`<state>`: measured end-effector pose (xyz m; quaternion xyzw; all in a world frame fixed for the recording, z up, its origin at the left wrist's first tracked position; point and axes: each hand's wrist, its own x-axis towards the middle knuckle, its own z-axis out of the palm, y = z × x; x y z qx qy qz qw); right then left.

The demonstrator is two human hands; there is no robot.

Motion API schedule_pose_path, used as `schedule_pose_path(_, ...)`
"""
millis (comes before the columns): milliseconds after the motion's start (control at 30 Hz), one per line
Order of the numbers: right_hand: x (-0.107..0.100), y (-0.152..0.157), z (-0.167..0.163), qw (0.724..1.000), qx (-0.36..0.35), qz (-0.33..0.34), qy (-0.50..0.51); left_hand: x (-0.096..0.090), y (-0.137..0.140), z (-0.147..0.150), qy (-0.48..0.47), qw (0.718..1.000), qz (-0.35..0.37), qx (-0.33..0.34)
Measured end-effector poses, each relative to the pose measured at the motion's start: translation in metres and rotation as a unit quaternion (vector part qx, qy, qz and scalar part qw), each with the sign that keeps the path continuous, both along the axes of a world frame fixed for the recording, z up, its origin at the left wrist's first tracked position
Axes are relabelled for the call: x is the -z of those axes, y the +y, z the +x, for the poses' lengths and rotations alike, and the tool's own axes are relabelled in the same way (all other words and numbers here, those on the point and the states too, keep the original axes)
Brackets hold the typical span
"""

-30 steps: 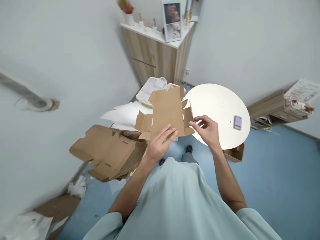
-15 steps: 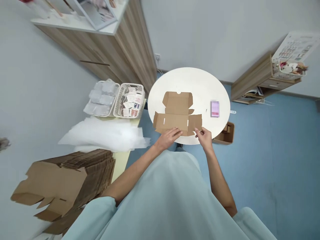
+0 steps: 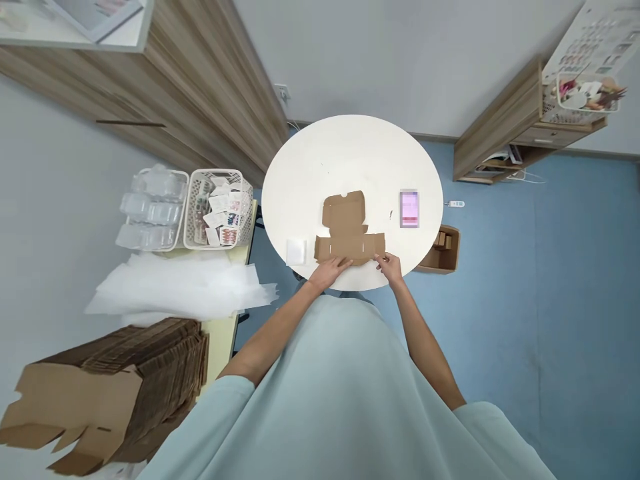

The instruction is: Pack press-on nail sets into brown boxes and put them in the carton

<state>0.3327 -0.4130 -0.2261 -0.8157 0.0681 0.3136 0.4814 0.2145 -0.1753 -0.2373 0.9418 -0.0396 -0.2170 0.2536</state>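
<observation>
An unfolded brown cardboard box blank [image 3: 349,217] lies near the front edge of a round white table [image 3: 350,147], its notched lid panel facing away from me. My left hand [image 3: 330,272] rests on the blank's near edge, fingers stretched out and lying flat. At the right-hand side flap, my right hand [image 3: 389,267] pinches the cardboard corner between thumb and fingers. Left of the blank sits a small white square item [image 3: 296,253]. A phone-like device [image 3: 409,208] with a blurred pink screen lies to the right.
On the left side table stand a basket of clear plastic packs [image 3: 153,210] and a basket of small cards [image 3: 219,210]. Nearer are white wrapping sheets [image 3: 175,285] and stacked flat boxes [image 3: 145,373]. An open carton [image 3: 443,250] stands on the floor right of the table.
The cardboard blank looks smaller and lower, farther from my head, with both hands still at its near edge. The white square item now shows to its left. My view has shifted.
</observation>
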Motion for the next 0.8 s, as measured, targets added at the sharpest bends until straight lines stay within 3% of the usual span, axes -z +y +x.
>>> schedule_pose_path(133, 0.005, -0.004, 0.008, 0.994, -0.039, -0.094, 0.036, 0.014, 0.010, 0.001, 0.039, 0.998, 0.037, -0.035)
schedule_pose_path(267, -0.010, 0.008, 0.025, 0.973, -0.106, -0.198, -0.048, 0.017, 0.030, -0.003, 0.043, 0.997, 0.052, -0.046)
schedule_pose_path(433, -0.022, 0.059, 0.053, 0.959, -0.203, -0.170, -0.105, 0.014, 0.043, -0.007, 0.029, 0.996, 0.019, -0.081)
schedule_pose_path(600, -0.008, 0.107, 0.065, 0.935, -0.265, -0.229, -0.050, 0.010, 0.046, -0.008, 0.058, 0.990, -0.018, -0.127)
schedule_pose_path(800, 0.007, 0.108, 0.047, 0.937, -0.261, -0.218, -0.084, 0.009, 0.050, -0.011, 0.050, 0.983, -0.041, -0.173)
